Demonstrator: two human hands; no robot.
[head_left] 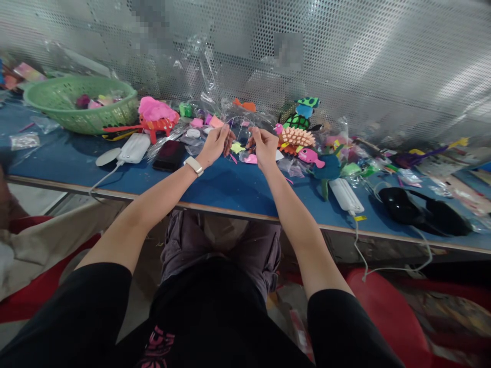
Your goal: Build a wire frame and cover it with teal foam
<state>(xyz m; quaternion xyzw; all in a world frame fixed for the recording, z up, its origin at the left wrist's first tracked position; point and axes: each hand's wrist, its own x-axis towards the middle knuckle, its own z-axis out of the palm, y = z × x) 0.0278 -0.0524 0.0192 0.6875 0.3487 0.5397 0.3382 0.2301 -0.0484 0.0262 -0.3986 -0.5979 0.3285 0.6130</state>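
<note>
My left hand (220, 140), with a pale watch on its wrist, pinches one side of a clear plastic bag (241, 130). On the other side my right hand (264, 143) has its fingers closed on the same thin, see-through plastic. Only its glinting edges show, so its exact shape is hard to make out. Beneath the hands a small yellow-green piece (237, 147) and a pink piece (251, 159) are seen near the blue tabletop (230, 189). Just right of my right hand stands a spiky peach-coloured toy animal (297, 138), with a pink fish shape (310, 157) beside it.
A green basket (80, 120) with small packets stands at the back left. Near it are a pink-and-red toy (157, 120), a white power bank (134, 148) and a dark phone (169, 156). Another power bank (346, 196) and black goggles (401, 204) lie right. Perforated metal (345, 66) rises behind.
</note>
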